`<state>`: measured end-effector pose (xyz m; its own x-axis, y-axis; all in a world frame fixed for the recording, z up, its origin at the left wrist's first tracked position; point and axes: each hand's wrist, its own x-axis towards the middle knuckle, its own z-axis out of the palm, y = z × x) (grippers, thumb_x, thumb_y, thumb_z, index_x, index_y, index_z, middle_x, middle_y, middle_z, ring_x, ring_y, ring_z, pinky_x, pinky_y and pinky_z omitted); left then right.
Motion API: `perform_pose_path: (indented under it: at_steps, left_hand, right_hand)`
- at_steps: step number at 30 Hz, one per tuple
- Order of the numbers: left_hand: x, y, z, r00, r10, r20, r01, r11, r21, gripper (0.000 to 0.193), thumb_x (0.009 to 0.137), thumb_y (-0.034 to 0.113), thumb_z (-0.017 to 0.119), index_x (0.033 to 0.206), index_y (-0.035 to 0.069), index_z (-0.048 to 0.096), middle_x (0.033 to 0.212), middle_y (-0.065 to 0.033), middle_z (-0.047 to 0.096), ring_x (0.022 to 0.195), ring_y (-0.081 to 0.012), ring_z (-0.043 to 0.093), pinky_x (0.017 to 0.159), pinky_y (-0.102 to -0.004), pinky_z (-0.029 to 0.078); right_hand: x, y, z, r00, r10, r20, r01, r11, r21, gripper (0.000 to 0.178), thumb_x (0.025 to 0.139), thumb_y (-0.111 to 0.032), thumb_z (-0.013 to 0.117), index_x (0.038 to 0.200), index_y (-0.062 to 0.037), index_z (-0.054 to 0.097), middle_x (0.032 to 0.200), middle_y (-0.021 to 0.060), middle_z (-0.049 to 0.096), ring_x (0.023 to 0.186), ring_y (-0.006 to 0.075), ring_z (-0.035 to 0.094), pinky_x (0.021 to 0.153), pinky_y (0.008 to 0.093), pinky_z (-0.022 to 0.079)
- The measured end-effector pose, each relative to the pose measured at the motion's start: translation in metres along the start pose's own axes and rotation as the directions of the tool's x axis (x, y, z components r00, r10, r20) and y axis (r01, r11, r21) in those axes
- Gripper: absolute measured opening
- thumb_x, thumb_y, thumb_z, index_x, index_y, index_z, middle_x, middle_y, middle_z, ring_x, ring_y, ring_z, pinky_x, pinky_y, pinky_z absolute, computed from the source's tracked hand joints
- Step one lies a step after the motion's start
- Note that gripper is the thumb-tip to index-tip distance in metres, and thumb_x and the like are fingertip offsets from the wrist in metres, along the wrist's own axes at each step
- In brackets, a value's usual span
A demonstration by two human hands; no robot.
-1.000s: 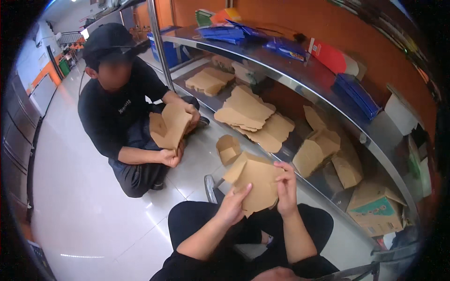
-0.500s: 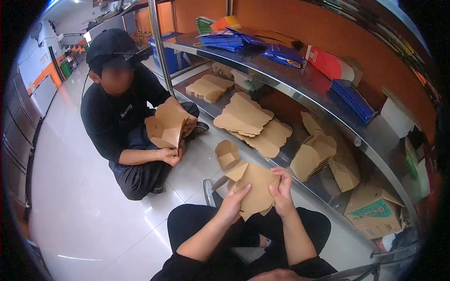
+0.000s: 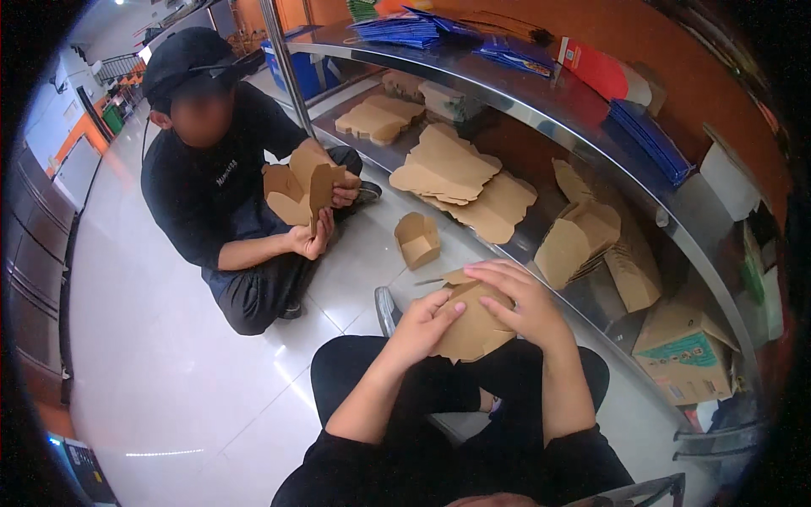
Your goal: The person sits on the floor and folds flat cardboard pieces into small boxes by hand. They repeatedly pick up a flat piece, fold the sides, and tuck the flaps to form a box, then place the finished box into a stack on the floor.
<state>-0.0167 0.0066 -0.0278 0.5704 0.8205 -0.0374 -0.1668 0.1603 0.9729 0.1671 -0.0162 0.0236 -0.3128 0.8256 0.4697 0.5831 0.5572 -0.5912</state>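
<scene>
While one formed box [image 3: 418, 242] stands on the floor [image 3: 169, 363] and unfolded blanks [image 3: 452, 165] lie on the lower shelf [image 3: 386, 152], the carton [image 3: 475, 331] above the lap [image 3: 439, 380] appears only partly folded — pinched in the grip of left hand [image 3: 421, 326] and right hand [image 3: 530, 306].

- held carton [image 3: 475, 331]: plain kraft brown
- stacked blanks [image 3: 448, 163]: same brown
- cardboard box [image 3: 688, 351]: brown, teal patch
- flat packs [image 3: 393, 32]: deep blue
- wall [image 3: 583, 17]: orange
- floor tiles [image 3: 169, 338]: whitish, thin darker joint lines
- co-worker's cap [image 3: 186, 63]: black
- own trousers [image 3: 363, 363]: black
</scene>
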Motion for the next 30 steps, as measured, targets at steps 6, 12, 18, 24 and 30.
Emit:
perform_pose_path:
  at_steps: [6,12,18,24,30]
  left_hand:
    - [0.005,-0.004,-0.012,0.968,-0.174,0.179,0.195,0.975,-0.11,0.031,0.086,0.023,0.056,0.105,-0.001,0.055,0.087,-0.0025,0.06,0.077,-0.0089,0.056,0.068,-0.022,0.045]
    - [0.005,-0.009,-0.005,0.815,0.21,0.54,0.457,0.341,-0.822,0.056,0.083,0.018,0.054,0.131,0.001,0.029,0.131,-0.0134,0.038,0.12,-0.0261,0.039,0.097,-0.0453,0.033]
    - [0.007,-0.01,0.003,0.947,-0.133,0.291,0.305,0.654,-0.693,0.039,0.086,0.008,0.05,0.122,-0.001,0.039,0.119,-0.0133,0.049,0.109,-0.0264,0.051,0.09,-0.0426,0.043]
    - [0.011,-0.013,-0.001,0.946,-0.2,0.255,0.323,0.654,-0.684,0.036,0.086,0.007,0.049,0.12,-0.003,0.04,0.114,-0.0155,0.052,0.104,-0.0262,0.055,0.088,-0.0414,0.046]
    - [0.01,-0.015,-0.003,0.952,-0.211,0.223,0.305,0.721,-0.622,0.036,0.087,0.009,0.049,0.12,-0.003,0.04,0.112,-0.015,0.053,0.101,-0.025,0.056,0.085,-0.0392,0.048]
  right_hand:
    - [-0.013,0.013,0.008,0.999,-0.013,-0.052,0.013,1.0,-0.009,0.029,0.068,0.005,0.056,0.092,-0.0089,0.067,0.081,0.0093,0.063,0.074,0.0236,0.06,0.07,0.0311,0.046]
    - [-0.015,0.0,-0.009,0.883,0.144,-0.447,-0.146,0.989,0.029,0.029,0.069,0.007,0.055,0.091,-0.0065,0.067,0.074,0.0087,0.06,0.067,0.0181,0.057,0.059,0.0259,0.043]
    - [-0.02,0.0,-0.004,0.901,0.2,-0.386,-0.259,0.96,-0.108,0.032,0.067,0.009,0.055,0.09,-0.0082,0.068,0.068,0.007,0.052,0.062,0.0177,0.054,0.056,0.0254,0.042]
    - [-0.026,0.009,-0.012,0.979,0.117,-0.168,-0.135,0.986,-0.101,0.038,0.062,0.007,0.057,0.09,-0.0157,0.069,0.069,0.0056,0.048,0.064,0.019,0.053,0.057,0.0279,0.043]
    - [-0.026,0.0,-0.019,0.994,0.091,-0.059,-0.102,0.972,-0.211,0.037,0.063,0.004,0.06,0.093,-0.0158,0.068,0.069,0.0059,0.047,0.063,0.0208,0.053,0.057,0.0289,0.044]
